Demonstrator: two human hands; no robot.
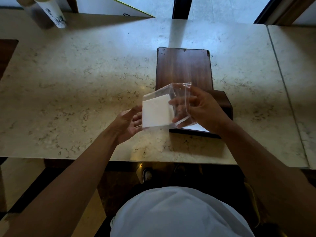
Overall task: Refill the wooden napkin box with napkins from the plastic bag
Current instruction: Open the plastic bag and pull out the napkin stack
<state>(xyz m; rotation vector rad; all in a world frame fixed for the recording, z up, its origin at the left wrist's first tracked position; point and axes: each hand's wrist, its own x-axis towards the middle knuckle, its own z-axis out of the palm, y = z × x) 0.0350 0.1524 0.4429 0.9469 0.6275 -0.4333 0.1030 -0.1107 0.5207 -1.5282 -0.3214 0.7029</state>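
A clear plastic bag (pixel 179 90) with a stack of white napkins (pixel 156 111) inside is held above the table. My left hand (pixel 128 124) cups the bag's closed left end from below, palm up. My right hand (pixel 200 108) has its fingers inside the bag's open right end. Behind the hands stands the dark wooden napkin box (pixel 224 103), open, with white napkins (pixel 195 128) showing inside near its front edge. Its wooden lid (pixel 183 67) lies flat on the table just beyond it.
The marble table (pixel 77 86) stretches wide to the left. A white cylinder with a dark print (pixel 53 12) stands at the far left corner. A seam (pixel 282 86) separates another slab on the right. The table's near edge (pixel 119 159) runs below the hands.
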